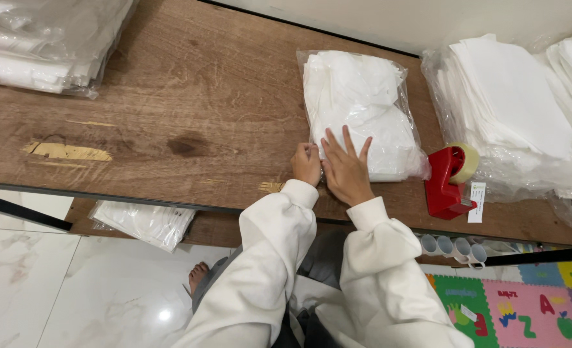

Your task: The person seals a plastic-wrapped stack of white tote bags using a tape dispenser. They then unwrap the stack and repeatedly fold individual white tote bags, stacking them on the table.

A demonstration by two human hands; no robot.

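Just right of the frame's centre, a clear plastic bag stuffed with folded white fabric (362, 113) lies flat on the worn brown wooden tabletop (189, 109). The right hand (347, 169) rests open on the bag's lower edge, fingers spread and pressing down, gripping nothing. The left hand (306, 164) is curled at the bag's lower left corner, fingertips pinching what looks like the film's edge, though the exact grip is hard to make out. The bag looks light, soft and squashy, its film likely slippery, so a flat palm or a pinch at a corner or seam probably holds it best. A red tape dispenser with a pale roll (450, 182) stands just beside the bag to the right. Stacks of white sheets in plastic (512, 103) fill the upper right, and another wrapped white bundle (47, 38) sits upper left.
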